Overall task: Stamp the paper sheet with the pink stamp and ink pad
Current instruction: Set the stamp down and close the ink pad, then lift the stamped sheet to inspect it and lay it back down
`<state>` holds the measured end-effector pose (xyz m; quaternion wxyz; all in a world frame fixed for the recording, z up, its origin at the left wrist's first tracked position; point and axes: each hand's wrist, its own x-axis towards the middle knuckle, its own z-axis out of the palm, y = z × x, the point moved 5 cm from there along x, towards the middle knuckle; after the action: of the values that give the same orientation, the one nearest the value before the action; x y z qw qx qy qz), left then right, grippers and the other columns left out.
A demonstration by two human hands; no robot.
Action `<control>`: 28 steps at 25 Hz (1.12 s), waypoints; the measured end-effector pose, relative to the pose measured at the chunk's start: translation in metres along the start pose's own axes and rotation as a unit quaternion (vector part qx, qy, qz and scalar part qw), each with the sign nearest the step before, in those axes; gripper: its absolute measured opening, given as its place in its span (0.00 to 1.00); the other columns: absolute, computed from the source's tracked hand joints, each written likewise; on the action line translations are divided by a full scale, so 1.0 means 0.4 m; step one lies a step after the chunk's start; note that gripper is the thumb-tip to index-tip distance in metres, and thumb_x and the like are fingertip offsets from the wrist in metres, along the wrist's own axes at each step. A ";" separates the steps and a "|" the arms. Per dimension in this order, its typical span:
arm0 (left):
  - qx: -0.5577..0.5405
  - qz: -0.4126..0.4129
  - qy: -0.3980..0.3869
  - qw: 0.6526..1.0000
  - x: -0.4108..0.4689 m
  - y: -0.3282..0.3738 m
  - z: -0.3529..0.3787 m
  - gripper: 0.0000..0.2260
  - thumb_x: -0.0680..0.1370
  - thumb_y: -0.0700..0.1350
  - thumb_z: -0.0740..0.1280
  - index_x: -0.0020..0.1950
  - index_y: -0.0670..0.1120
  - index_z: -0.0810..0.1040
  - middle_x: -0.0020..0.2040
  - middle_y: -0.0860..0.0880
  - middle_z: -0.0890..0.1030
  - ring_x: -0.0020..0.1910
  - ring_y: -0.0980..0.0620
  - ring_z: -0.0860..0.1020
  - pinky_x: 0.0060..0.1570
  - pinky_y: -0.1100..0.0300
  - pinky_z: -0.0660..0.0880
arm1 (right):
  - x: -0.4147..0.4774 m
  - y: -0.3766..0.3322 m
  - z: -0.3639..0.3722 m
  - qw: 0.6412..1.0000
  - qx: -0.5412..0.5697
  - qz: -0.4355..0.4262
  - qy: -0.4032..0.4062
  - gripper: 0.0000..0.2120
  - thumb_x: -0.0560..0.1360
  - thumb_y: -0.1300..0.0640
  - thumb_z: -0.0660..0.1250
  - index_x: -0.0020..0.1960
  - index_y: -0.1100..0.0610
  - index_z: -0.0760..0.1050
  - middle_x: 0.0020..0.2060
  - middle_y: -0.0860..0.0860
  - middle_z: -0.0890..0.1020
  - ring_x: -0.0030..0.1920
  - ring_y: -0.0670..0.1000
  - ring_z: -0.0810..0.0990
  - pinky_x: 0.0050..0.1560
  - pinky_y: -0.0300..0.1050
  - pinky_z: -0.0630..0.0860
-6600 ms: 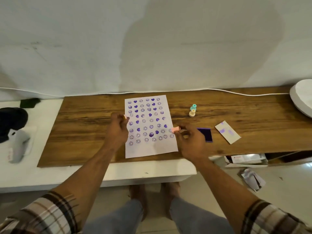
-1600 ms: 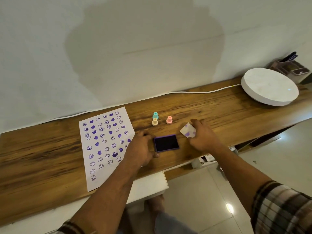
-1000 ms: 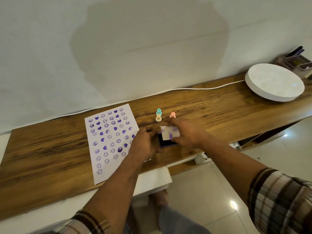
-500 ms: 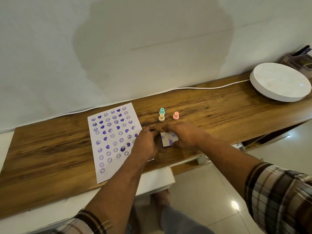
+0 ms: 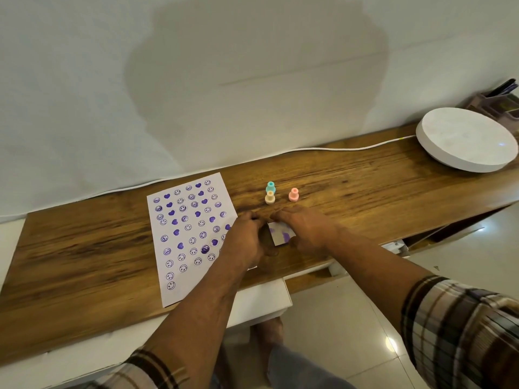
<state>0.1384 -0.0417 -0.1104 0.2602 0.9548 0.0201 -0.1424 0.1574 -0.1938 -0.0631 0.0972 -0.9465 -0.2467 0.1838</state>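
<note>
Ink pad now covered: dark face, open to view a second and a half ago, hidden under white purple-smudged lid (image 5: 280, 233), with both hands closed around it. Left hand (image 5: 247, 240) curled against lid's left side, right hand (image 5: 304, 230) clasped over its top and right side; pad itself no longer visible beneath. Sits close to near edge of bench (image 5: 84, 248), just right of paper sheet (image 5: 191, 234).

Pink stamp (image 5: 293, 195) upright and untouched, just beyond right hand, free on all sides. Beside it to the left, teal stamp (image 5: 270, 187) and cream stamp (image 5: 270, 197), one right behind the other, whether touching unclear.

Paper sheet filled with purple hearts and smileys, its right margin partly under left hand, lower corner reaching bench's near edge.

Open wood between pink stamp and white round disc (image 5: 466, 147) at far right. White cable (image 5: 337, 148) along wall behind.
</note>
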 end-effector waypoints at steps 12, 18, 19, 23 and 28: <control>-0.157 -0.119 0.238 0.951 -0.150 -0.180 -0.173 0.23 0.77 0.46 0.74 0.71 0.47 0.75 0.71 0.45 0.76 0.67 0.44 0.76 0.61 0.56 0.70 | 0.005 -0.130 -0.033 0.965 0.200 0.053 0.161 0.28 0.77 0.59 0.74 0.75 0.51 0.72 0.69 0.51 0.81 0.64 0.55 0.81 0.56 0.48 0.81; -0.130 -0.280 0.191 0.932 -0.181 -0.336 -0.223 0.26 0.77 0.44 0.72 0.73 0.41 0.70 0.72 0.38 0.71 0.69 0.38 0.72 0.66 0.45 0.72 | 0.120 -0.281 0.065 0.978 0.168 0.079 0.098 0.23 0.76 0.55 0.75 0.68 0.56 0.73 0.63 0.56 0.81 0.61 0.58 0.80 0.53 0.48 0.75; -0.140 -0.287 0.195 0.927 -0.180 -0.344 -0.223 0.26 0.76 0.44 0.73 0.72 0.41 0.71 0.70 0.38 0.73 0.68 0.37 0.73 0.65 0.45 0.72 | 0.128 -0.288 0.076 0.982 0.138 0.083 0.093 0.23 0.75 0.53 0.76 0.66 0.57 0.73 0.62 0.57 0.81 0.59 0.57 0.79 0.53 0.48 0.74; -0.298 -0.313 0.252 0.866 -0.168 -0.378 -0.249 0.16 0.74 0.41 0.73 0.61 0.42 0.80 0.57 0.42 0.85 0.48 0.42 0.83 0.50 0.48 0.82 | 0.141 -0.283 0.096 0.984 0.102 0.103 0.100 0.26 0.72 0.53 0.79 0.65 0.57 0.73 0.60 0.57 0.81 0.58 0.57 0.80 0.52 0.48 0.75; -0.427 -0.343 0.274 0.790 -0.178 -0.418 -0.264 0.06 0.74 0.40 0.67 0.42 0.46 0.83 0.46 0.41 0.87 0.38 0.41 0.84 0.46 0.46 0.84 | 0.140 -0.267 0.096 0.975 0.152 0.122 0.105 0.26 0.75 0.57 0.76 0.69 0.56 0.72 0.63 0.55 0.81 0.61 0.58 0.80 0.55 0.49 0.77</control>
<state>0.0790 0.1584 -0.0853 0.5590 0.6755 0.4759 0.0687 0.1416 -0.0701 -0.0857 0.2416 -0.9578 -0.0868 0.1293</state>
